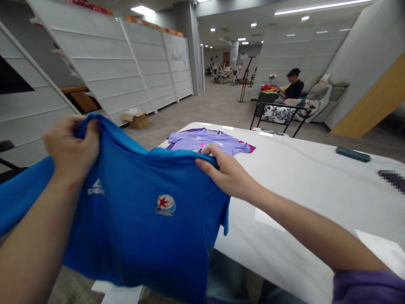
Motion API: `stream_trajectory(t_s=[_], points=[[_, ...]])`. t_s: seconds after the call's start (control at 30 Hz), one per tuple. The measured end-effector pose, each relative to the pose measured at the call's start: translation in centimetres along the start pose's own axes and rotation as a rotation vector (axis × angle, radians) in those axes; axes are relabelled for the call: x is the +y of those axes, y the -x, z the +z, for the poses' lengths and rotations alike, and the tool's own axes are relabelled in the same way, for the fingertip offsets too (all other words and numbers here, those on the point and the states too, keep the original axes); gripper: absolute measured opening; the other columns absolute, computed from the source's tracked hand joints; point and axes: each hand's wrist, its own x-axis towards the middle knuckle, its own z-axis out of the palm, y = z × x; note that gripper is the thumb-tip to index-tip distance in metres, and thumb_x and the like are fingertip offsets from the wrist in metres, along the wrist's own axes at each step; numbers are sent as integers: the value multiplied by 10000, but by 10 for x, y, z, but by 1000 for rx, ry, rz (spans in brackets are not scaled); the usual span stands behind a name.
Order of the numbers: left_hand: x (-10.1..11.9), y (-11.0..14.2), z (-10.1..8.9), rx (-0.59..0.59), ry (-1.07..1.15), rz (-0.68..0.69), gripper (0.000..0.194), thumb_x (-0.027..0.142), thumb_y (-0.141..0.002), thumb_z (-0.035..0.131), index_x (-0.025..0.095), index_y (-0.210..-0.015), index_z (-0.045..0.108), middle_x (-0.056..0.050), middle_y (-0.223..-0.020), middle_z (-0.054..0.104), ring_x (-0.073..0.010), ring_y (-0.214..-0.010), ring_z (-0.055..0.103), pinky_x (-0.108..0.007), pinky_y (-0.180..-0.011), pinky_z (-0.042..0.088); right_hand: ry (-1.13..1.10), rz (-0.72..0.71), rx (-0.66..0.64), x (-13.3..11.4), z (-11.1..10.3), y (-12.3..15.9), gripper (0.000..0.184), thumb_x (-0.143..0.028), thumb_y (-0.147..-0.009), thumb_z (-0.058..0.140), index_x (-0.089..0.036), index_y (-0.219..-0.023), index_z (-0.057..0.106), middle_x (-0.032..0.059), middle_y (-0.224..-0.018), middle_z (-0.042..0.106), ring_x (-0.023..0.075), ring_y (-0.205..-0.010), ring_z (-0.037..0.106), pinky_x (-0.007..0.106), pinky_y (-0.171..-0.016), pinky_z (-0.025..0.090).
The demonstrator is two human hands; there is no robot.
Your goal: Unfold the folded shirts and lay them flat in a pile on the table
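Observation:
A blue T-shirt (136,236) hangs in the air in front of me, its chest side with a white logo and a round red-star badge facing me. My left hand (74,145) is closed on one shoulder of it, and one sleeve trails off to the left. With thumb and fingers, my right hand (226,173) pinches the other shoulder. The collar sags between the two hands. Beyond the shirt, a lavender T-shirt (218,141) lies spread on the white table (303,181), partly hidden by the blue one and my right hand.
A dark oblong case (352,154) and a blurred-out dark item (392,180) lie on the table's right side. A black-framed chair (280,115) stands behind the table. White shelving (104,59) lines the left, with a cardboard box (136,119) on the floor. A person (294,86) sits farther back.

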Motion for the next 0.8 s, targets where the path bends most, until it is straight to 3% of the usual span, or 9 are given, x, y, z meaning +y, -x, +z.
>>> stream_trajectory(t_s=[0.13,0.2,0.27,0.37,0.43,0.5,0.6,0.67,0.8], points=[[80,-101,201,-191,151,83,685,608,-1137,550,-61,-1234,664,-118,-1322,784,-170,-1154,641,-346,-1138,465,131,66,236,149,-67,-112,359,-609,-1100,599,-250,-1096,610,-21,-863,653,208,-833,587,319,-795,427],[124,-127,294,-292,203,54,637,569,-1152,552,-38,-1305,668,-156,-1408,745,-202,-1266,609,-375,-1197,406,229,119,309,227,-95,-164,355,-586,-1112,580,-234,-1120,626,19,-966,708,240,-936,630,342,-876,467],[163,-136,374,-353,246,18,560,489,-1147,603,-7,-1403,650,-215,-1553,640,-264,-1433,518,-464,-1286,287,353,222,363,297,-114,-203,351,-527,-1129,562,-205,-1252,626,90,-1123,745,288,-1061,657,390,-971,493],[205,-119,460,-392,259,-79,627,400,-1119,644,9,-1594,524,-291,-1735,394,-374,-1608,299,-633,-1325,100,549,427,394,380,-119,-222,559,-499,-1109,601,-128,-1518,519,243,-1454,661,386,-1273,630,510,-1104,485],[216,-92,491,-456,233,-54,688,387,-1111,627,28,-1672,455,-305,-1769,320,-407,-1643,225,-670,-1320,71,669,499,362,418,-111,-205,687,-536,-1087,633,-112,-1601,466,288,-1567,577,443,-1365,583,588,-1162,451],[212,-54,499,-555,191,50,668,425,-1123,578,77,-1685,480,-286,-1770,340,-412,-1654,238,-663,-1326,95,757,492,305,441,-100,-172,716,-577,-1079,633,-131,-1617,476,282,-1587,564,464,-1406,554,626,-1197,415],[184,14,467,-666,137,177,618,527,-1159,447,198,-1675,540,-225,-1780,391,-390,-1650,327,-645,-1329,176,794,414,227,448,-90,-104,673,-604,-1087,601,-167,-1592,519,251,-1586,583,445,-1465,518,612,-1237,381],[159,60,420,-730,122,265,608,565,-1162,407,260,-1665,562,-186,-1781,431,-370,-1667,349,-621,-1329,232,786,382,193,436,-92,-50,652,-620,-1094,576,-198,-1589,531,228,-1594,588,426,-1496,506,597,-1243,378],[122,148,292,-832,133,377,582,582,-1155,428,329,-1658,578,-115,-1791,463,-347,-1709,340,-605,-1321,318,764,432,98,387,-123,72,554,-655,-1093,549,-260,-1473,629,174,-1515,664,386,-1412,599,570,-1208,411]])
